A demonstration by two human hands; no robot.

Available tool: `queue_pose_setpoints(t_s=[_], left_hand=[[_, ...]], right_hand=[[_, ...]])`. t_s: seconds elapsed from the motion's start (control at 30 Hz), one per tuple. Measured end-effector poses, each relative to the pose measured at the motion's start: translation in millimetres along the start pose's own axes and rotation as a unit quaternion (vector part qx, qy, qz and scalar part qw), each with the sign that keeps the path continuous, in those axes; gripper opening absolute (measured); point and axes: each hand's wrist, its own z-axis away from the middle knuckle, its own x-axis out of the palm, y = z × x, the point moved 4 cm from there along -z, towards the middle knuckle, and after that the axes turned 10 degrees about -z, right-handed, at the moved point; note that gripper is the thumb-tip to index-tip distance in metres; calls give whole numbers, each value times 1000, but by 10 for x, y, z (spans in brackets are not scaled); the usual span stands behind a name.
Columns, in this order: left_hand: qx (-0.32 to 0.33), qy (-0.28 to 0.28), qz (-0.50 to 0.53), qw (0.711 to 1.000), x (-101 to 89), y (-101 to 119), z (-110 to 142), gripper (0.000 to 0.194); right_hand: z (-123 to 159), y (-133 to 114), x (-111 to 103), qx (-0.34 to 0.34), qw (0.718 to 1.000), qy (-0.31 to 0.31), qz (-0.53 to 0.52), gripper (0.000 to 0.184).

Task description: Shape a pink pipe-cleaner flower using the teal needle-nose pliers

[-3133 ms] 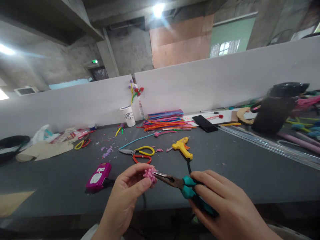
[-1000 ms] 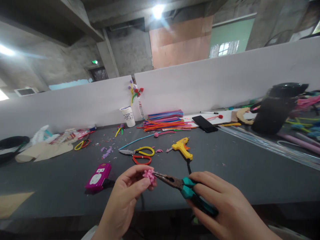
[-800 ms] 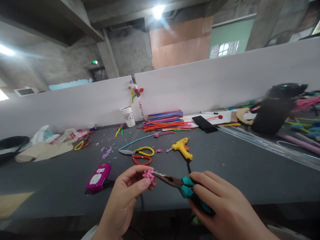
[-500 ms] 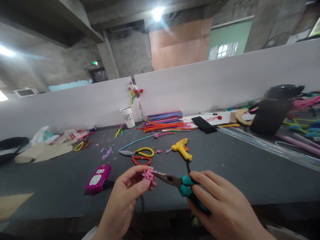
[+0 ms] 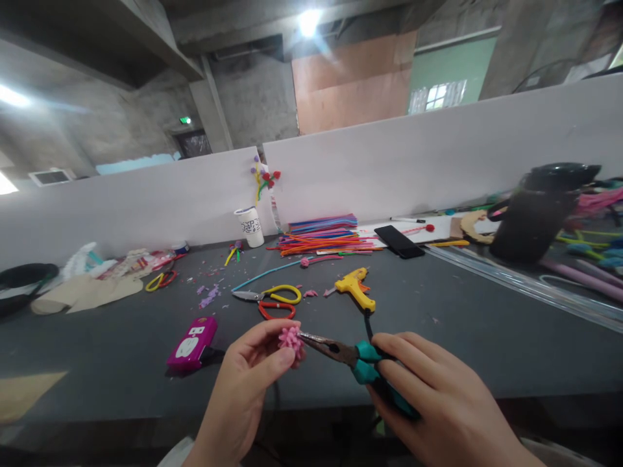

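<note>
My left hand point(image 5: 243, 383) pinches a small pink pipe-cleaner flower point(image 5: 291, 338) between thumb and fingertips, low in the middle of the view. My right hand point(image 5: 438, 405) is wrapped round the teal handles of long-nose pliers point(image 5: 341, 353). The plier tips point left and touch the flower's right side. Both hands hover just above the near edge of the dark grey table point(image 5: 462, 337).
Beyond the hands lie yellow-and-red scissors point(image 5: 270, 299), a yellow glue gun point(image 5: 357, 288) with its black cord, and a magenta power strip point(image 5: 192, 340). Farther back are a stack of coloured pipe cleaners point(image 5: 324, 235), a paper cup point(image 5: 250, 226), a black phone point(image 5: 399, 240) and a black kettle point(image 5: 535, 211).
Almost nothing differs: the pliers stay at the pink flower, and both hands have only shifted slightly with small movements of the view.
</note>
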Motion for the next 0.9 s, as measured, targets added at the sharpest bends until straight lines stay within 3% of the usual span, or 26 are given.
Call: queue_pose_setpoints(t_s=[0.17,0.43,0.6,0.73,0.9], left_hand=[[20,40,-19,999,27,20,41,22],[18,5,-34,999,-9,3,-2,22],[38,14,-38,998,-39,4,-5,26],[37,-14,-40,998,-24,4,-5,20],[42,-1,-43,998,-14,20,-14,16]], right_hand=[[33,-9,23,-6,1000,3,14,18],[61,-27,70,-3,999,-13,32,18],[91,-35,114,2,999,-20,29,16],[113,-37,133,-4,999,-14,30,17],[95,-37,98,-4,1000,-17,26,16]])
